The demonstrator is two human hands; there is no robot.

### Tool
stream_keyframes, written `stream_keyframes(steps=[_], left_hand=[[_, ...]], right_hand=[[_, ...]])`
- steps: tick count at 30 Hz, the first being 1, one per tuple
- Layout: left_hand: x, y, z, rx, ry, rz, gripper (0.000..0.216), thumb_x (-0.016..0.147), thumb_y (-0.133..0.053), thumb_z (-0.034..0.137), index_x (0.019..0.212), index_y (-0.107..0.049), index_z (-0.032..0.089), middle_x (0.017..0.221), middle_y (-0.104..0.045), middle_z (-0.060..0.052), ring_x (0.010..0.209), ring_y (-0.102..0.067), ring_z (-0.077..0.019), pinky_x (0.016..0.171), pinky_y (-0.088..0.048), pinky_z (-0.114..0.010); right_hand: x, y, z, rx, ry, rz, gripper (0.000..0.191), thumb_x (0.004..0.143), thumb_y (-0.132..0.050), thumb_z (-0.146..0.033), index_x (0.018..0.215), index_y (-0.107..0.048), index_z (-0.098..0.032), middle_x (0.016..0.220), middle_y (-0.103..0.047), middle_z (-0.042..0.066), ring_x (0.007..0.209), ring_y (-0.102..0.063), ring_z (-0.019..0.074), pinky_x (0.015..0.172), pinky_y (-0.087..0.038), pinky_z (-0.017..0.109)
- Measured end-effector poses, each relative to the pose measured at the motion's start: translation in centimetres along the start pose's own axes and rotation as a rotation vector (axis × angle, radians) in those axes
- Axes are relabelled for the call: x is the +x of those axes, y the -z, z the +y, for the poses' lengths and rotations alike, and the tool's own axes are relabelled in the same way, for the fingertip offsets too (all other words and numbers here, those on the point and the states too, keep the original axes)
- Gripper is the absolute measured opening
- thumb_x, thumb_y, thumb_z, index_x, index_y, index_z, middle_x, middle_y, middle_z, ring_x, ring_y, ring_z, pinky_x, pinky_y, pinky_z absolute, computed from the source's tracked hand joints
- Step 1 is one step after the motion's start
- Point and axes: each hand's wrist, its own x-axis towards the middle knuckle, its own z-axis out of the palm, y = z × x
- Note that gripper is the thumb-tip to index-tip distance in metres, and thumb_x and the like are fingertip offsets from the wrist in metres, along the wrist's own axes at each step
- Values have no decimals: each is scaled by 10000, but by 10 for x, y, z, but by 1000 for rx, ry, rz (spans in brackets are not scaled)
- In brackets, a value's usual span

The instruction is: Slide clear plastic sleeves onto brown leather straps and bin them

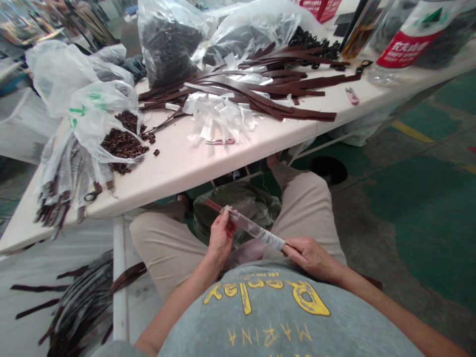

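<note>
A brown strap (pixel 213 204) in a clear plastic sleeve (pixel 258 229) is stretched slantwise over my lap. Near its upper-left end, my left hand (pixel 222 232) pinches the sleeve and strap, and a bare brown tip sticks out beyond the fingers. My right hand (pixel 314 257) is closed around the lower-right end, covering that part of the strap. Behind my left hand, dark green cloth (pixel 256 201) hangs between my knees.
The white table (pixel 178 163) stands ahead. On it lie brown straps (pixel 293 91), crumpled clear plastic strips (pixel 219 119), a bag of small brown pieces (pixel 124 141), a pink-handled snipper (pixel 351 95) and a large bottle (pixel 405 47). Sleeved straps (pixel 87 302) lie at lower left.
</note>
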Motion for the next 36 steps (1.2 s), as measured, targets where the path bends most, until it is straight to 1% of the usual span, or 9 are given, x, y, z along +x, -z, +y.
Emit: stream_keyframes(steps=[3, 9, 13, 16, 21, 24, 27, 32, 36], left_hand=[[-9, 2, -10, 218, 27, -95, 358, 607, -862, 382, 802, -726, 114, 729, -704, -39, 616, -611, -117, 572, -450, -208], [-22, 0, -9, 480, -43, -173, 314, 618, -842, 370, 694, -722, 90, 603, -668, -49, 557, -574, -130, 562, -442, -231], [-25, -7, -7, 470, -42, -227, 329, 646, -822, 336, 861, -741, 99, 684, -686, -38, 551, -564, -113, 552, -464, -228], [-30, -13, -10, 450, -26, -267, 441, 629, -837, 302, 1014, -718, 123, 771, -699, -33, 584, -582, -111, 563, -491, -222], [-31, -13, -10, 490, -23, -343, 488, 642, -834, 325, 1067, -687, 137, 765, -693, -21, 567, -594, -111, 560, -500, -224], [-23, -6, -5, 455, -55, -270, 405, 697, -791, 398, 989, -695, 135, 757, -684, -19, 546, -578, -94, 533, -472, -207], [-15, 0, 0, 441, -41, -213, 340, 717, -767, 438, 823, -693, 124, 718, -675, -27, 528, -550, -78, 505, -436, -189], [-13, 0, 0, 511, 73, -264, 355, 667, -805, 425, 781, -698, 105, 619, -635, -17, 485, -506, -70, 482, -384, -191], [-19, -2, -2, 533, 81, -332, 314, 670, -807, 387, 744, -667, 116, 563, -583, 17, 487, -482, -65, 489, -360, -187]], right_hand=[[3, -2, -1, 26, -24, 16, 386, 947, -353, -408, 670, -523, -199, 581, -523, -13, 554, -485, 130, 568, -349, 255], [5, 15, 7, 118, -71, -80, 421, 953, -340, -454, 704, -557, -192, 591, -570, -9, 557, -512, 136, 575, -364, 261], [8, 33, 2, 43, -62, -20, 460, 984, -269, -445, 816, -614, -193, 786, -659, 28, 729, -581, 167, 689, -399, 281], [21, 29, -19, -63, -130, 62, 384, 975, -335, -438, 980, -643, -209, 924, -699, 48, 823, -614, 188, 715, -388, 286], [43, 7, -45, -6, -133, 21, 372, 953, -401, -442, 790, -617, -186, 676, -650, 23, 620, -580, 141, 578, -353, 246], [44, 8, -40, 89, -117, 12, 372, 943, -406, -441, 729, -574, -187, 592, -590, -12, 533, -541, 116, 538, -350, 228], [38, 16, -31, 57, -95, 17, 361, 936, -417, -435, 715, -566, -191, 578, -578, -22, 529, -542, 113, 536, -343, 224], [29, 25, -20, -163, -44, 75, 318, 937, -457, -402, 751, -618, -200, 615, -624, -14, 566, -556, 123, 553, -324, 235], [26, 24, -7, -313, 50, 149, 265, 945, -497, -359, 805, -654, -198, 659, -650, -9, 583, -576, 125, 555, -325, 241]])
